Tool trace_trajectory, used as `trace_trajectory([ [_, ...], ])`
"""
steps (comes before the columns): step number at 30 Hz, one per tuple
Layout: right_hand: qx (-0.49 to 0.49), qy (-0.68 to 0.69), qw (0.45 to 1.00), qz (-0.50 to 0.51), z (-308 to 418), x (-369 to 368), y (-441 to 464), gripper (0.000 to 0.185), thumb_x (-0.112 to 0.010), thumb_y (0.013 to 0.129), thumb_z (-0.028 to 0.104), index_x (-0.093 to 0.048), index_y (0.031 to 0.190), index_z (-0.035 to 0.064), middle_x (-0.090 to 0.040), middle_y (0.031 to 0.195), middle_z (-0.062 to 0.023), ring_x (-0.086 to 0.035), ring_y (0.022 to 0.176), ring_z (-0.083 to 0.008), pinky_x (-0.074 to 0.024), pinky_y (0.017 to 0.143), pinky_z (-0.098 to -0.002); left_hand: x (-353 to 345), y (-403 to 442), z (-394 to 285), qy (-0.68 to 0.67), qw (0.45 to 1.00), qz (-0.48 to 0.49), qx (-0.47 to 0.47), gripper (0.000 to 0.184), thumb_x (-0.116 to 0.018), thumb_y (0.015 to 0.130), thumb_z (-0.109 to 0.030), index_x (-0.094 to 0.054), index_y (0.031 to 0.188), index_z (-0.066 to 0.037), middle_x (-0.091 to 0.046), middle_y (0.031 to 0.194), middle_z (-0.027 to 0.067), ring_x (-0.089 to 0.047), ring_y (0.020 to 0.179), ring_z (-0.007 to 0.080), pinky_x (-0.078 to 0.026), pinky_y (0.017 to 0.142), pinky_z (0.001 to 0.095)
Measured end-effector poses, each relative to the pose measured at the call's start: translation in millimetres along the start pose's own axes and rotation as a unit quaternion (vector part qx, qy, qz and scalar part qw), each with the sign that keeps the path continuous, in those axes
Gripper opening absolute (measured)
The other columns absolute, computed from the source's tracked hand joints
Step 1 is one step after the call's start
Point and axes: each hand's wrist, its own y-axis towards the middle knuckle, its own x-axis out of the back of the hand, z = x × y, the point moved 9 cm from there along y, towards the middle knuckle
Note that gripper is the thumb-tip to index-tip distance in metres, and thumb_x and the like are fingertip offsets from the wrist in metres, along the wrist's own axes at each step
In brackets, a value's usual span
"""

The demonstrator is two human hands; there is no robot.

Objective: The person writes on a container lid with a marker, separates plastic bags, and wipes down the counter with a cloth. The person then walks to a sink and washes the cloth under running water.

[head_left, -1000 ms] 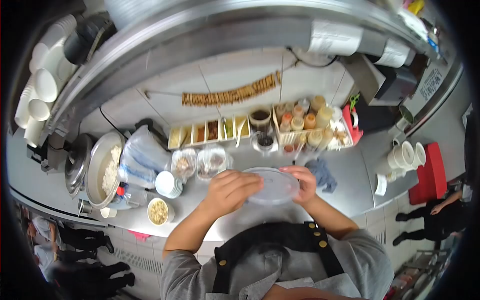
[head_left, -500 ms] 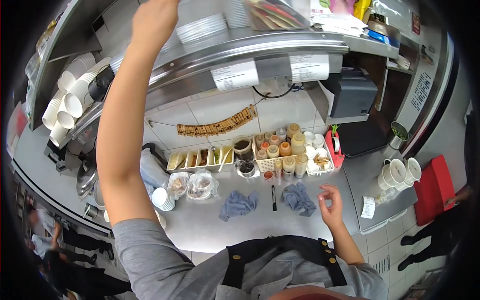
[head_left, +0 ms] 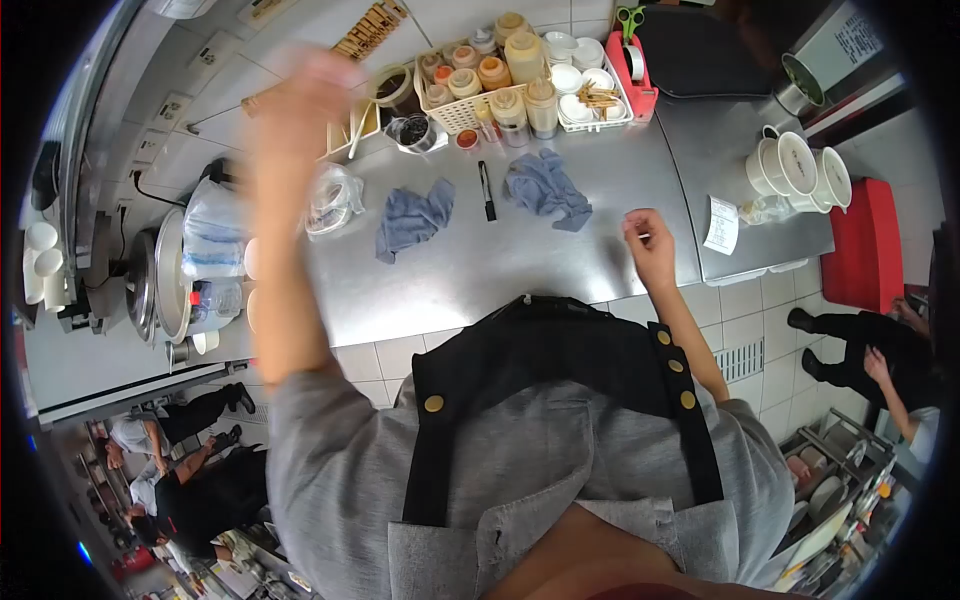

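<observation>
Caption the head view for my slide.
Left hand blurred, right hand half-curled; blue cloths flank a marker on the steel counter.

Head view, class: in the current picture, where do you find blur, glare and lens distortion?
In the head view, the left hand is badly blurred, while the right hand looks much crisper; in the head view, pale glare lies on the steel counter; the head view also bends toward dark, rounded corners.

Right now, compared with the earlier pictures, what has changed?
The left hand, raised overhead half a second ago, has come down, too blurred to tell whether it holds anything. The right hand released the clear lid held a second ago and is over the counter. The blue cloths and marker stayed put.
</observation>
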Motion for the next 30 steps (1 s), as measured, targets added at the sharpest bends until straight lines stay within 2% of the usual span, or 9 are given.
trace_trajectory([
  [1,-0.002,-0.014,0.999,0.047,-7,-14,0,0.013,-0.066,0.089,0.012,-0.062,0.100,0.0063,-0.066,0.089,-0.0018,-0.061,0.077,-0.0137,-0.0505,0.066,-0.0281,-71,-23,29,0.147,0.980,0.100,-0.085,0.021,-0.059,0.092,-0.022,-0.068,0.102,-0.006,-0.068,0.091,0.0074,-0.062,0.081,0.0180,-0.048,0.075,0.0324],
  [3,0.007,-0.036,0.996,0.087,-9,-37,4,0.013,-0.066,0.088,0.012,-0.062,0.099,0.0065,-0.066,0.088,-0.0030,-0.062,0.077,-0.0146,-0.0508,0.066,-0.0286,-178,-64,144,0.155,0.950,0.256,0.085,0.023,-0.069,0.086,-0.024,-0.062,0.100,-0.007,-0.062,0.080,0.0082,-0.062,0.079,0.0202,-0.049,0.075,0.0325],
  [9,0.080,-0.057,0.970,0.221,-32,-135,44,0.023,-0.070,0.086,0.020,-0.064,0.102,0.0038,-0.065,0.086,-0.0096,-0.065,0.076,-0.0183,-0.0528,0.067,-0.0317,-287,-143,279,0.272,0.921,0.195,0.197,0.051,-0.064,0.085,-0.022,-0.041,0.128,-0.005,-0.057,0.114,0.0265,-0.059,0.106,0.0442,-0.048,0.087,0.0519],
  [11,0.061,-0.014,0.972,0.227,-41,-159,52,0.029,-0.071,0.087,0.022,-0.064,0.107,0.0036,-0.065,0.088,-0.0100,-0.065,0.076,-0.0178,-0.0527,0.065,-0.0317,-288,-160,276,0.223,0.937,0.151,0.223,0.049,-0.062,0.086,-0.015,-0.039,0.127,0.000,-0.056,0.111,0.0287,-0.060,0.103,0.0448,-0.049,0.085,0.0502],
  [13,-0.269,0.073,0.928,0.247,-51,-169,32,0.037,-0.070,0.090,0.024,-0.059,0.119,0.0025,-0.062,0.086,-0.0063,-0.060,0.070,-0.0119,-0.0484,0.057,-0.0270,-285,-180,248,0.149,0.960,0.153,0.179,0.046,-0.061,0.087,-0.010,-0.040,0.126,-0.001,-0.057,0.111,0.0278,-0.060,0.102,0.0442,-0.049,0.084,0.0488],
  [21,-0.161,0.159,0.921,0.317,-9,-157,47,0.028,-0.066,0.094,0.026,-0.058,0.113,0.0085,-0.060,0.084,-0.0027,-0.055,0.067,-0.0075,-0.0446,0.052,-0.0245,-274,-181,154,0.004,0.982,0.165,0.091,0.036,-0.062,0.089,-0.001,-0.047,0.122,-0.004,-0.062,0.115,0.0191,-0.065,0.101,0.0357,-0.052,0.084,0.0411],
  [23,-0.179,0.229,0.929,0.229,-1,-141,67,0.020,-0.062,0.096,0.023,-0.058,0.109,0.0078,-0.059,0.082,-0.0019,-0.056,0.072,-0.0063,-0.0446,0.054,-0.0236,-265,-166,154,-0.018,0.981,0.176,0.080,0.040,-0.068,0.089,-0.014,-0.049,0.123,-0.004,-0.062,0.118,0.0172,-0.062,0.109,0.0347,-0.049,0.090,0.0441],
  [25,0.028,0.209,0.970,0.117,-8,-112,110,0.013,-0.057,0.096,0.017,-0.057,0.104,0.0067,-0.059,0.082,-0.0012,-0.056,0.074,-0.0073,-0.0473,0.060,-0.0245,-219,-140,154,0.225,0.970,0.066,-0.057,0.053,-0.071,0.087,-0.032,-0.049,0.127,-0.005,-0.058,0.126,0.0182,-0.053,0.121,0.0358,-0.041,0.100,0.0479],
  [30,-0.082,0.189,0.971,0.118,-10,-66,139,0.010,-0.054,0.095,0.011,-0.056,0.103,0.0056,-0.059,0.083,-0.0018,-0.058,0.078,-0.0096,-0.0487,0.072,-0.0250,-126,-147,348,0.317,0.907,-0.122,0.247,0.056,-0.068,0.084,-0.045,-0.055,0.130,-0.015,-0.051,0.134,0.0182,-0.046,0.127,0.0365,-0.033,0.103,0.0563],
])
